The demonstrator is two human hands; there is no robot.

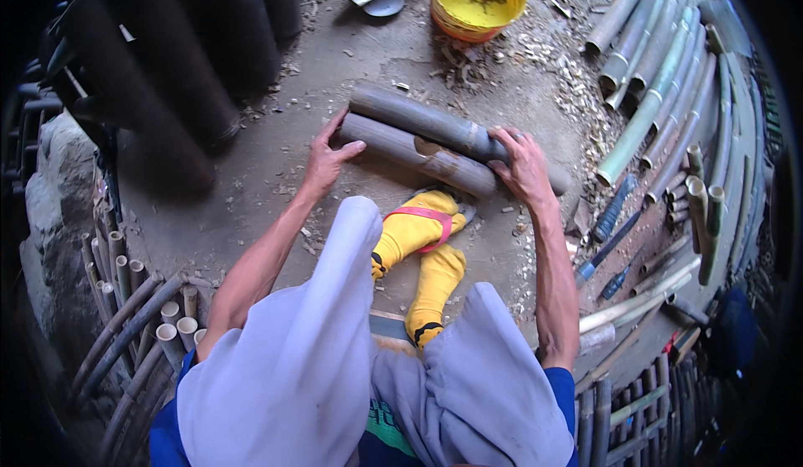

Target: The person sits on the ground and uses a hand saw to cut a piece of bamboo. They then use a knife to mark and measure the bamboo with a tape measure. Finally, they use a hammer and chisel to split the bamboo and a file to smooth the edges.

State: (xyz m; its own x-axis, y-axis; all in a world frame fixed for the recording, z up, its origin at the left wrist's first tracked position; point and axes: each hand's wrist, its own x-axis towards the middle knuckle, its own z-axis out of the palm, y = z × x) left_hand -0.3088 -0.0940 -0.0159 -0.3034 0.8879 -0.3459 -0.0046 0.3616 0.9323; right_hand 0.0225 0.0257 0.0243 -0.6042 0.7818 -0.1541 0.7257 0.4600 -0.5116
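Two dark brown bamboo tubes lie side by side in front of me, the far tube [418, 115] set further right than the near tube [401, 145]. A pale-edged notch is cut into the near one. My left hand [329, 156] grips the left end of the near tube, its thumb on top and some fingertips hidden behind. Toward the right, my right hand [523, 161] closes over the far tube, with its thumb at the near tube's right end. My feet, in yellow socks [437, 287] and a red-strapped sandal [431, 216], are just below the tubes.
A yellow bucket [477, 2] stands at the back among scattered shavings. Long bamboo poles [657, 115] lie on the right, near dark-handled tools [615, 207]. Thick dark tubes [167, 65] stand at the far left, above a rock [63, 191] and bundled bamboo pieces [138, 300].
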